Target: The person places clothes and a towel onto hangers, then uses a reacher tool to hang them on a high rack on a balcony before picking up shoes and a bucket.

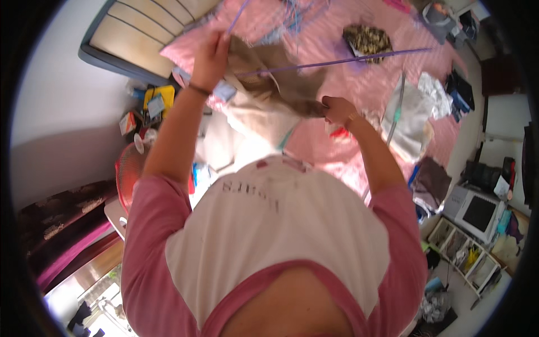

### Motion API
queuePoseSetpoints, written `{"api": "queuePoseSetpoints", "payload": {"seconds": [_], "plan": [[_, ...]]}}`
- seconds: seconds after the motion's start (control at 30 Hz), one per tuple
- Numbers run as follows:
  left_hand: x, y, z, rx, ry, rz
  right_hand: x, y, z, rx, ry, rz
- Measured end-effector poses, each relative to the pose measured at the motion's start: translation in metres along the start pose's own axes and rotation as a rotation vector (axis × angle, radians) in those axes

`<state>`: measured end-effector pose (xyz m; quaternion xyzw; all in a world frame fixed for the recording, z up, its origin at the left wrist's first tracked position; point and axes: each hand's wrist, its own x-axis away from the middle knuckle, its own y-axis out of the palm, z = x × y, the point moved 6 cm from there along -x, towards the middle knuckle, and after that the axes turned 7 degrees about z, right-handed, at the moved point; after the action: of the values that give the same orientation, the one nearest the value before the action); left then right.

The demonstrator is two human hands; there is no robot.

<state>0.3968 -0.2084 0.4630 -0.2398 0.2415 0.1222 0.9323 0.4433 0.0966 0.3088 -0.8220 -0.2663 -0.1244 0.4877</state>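
Observation:
A brown garment is stretched between my two hands over the bed, a little blurred. My left hand is closed on its upper left edge, and a thin purple strip rises from those fingertips. At the lower right corner, my right hand pinches the cloth. A long, thin purple rod runs across the garment and out to the right; whether it joins the strip at my left hand I cannot tell. Pale cloth lies beneath the garment.
A pink bedspread covers the bed, with a headboard at the far left. Blue hangers lie at the back, near a dark patterned folded cloth. Grey-white clothing sits right. A red fan stands left.

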Motion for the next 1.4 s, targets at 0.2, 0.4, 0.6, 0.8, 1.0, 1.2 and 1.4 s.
{"api": "queuePoseSetpoints", "payload": {"seconds": [0.2,0.4,0.6,0.8,1.0,1.2,1.4], "plan": [[-0.013,-0.016,0.001,0.267,-0.175,0.033,-0.015,-0.103,0.023,-0.821,0.131,0.524],[-0.03,-0.021,0.033,0.466,-0.192,-0.029,-0.001,-0.103,0.009,-0.854,-0.185,0.521],[-0.023,-0.023,0.043,0.363,-0.187,-0.179,0.01,-0.077,-0.021,-0.475,-0.162,0.194],[-0.015,-0.023,0.061,0.247,-0.079,-0.362,0.02,-0.08,-0.014,0.004,0.102,0.417],[0.001,-0.033,0.047,0.188,-0.235,-0.532,0.027,-0.105,0.005,-1.097,-0.261,0.546],[0.001,-0.046,0.017,0.124,-0.134,-0.467,0.052,-0.12,0.012,-1.736,-0.183,0.255],[-0.001,-0.045,0.04,-0.042,0.129,-0.368,0.071,-0.128,0.007,-1.512,-0.297,0.293]]}}
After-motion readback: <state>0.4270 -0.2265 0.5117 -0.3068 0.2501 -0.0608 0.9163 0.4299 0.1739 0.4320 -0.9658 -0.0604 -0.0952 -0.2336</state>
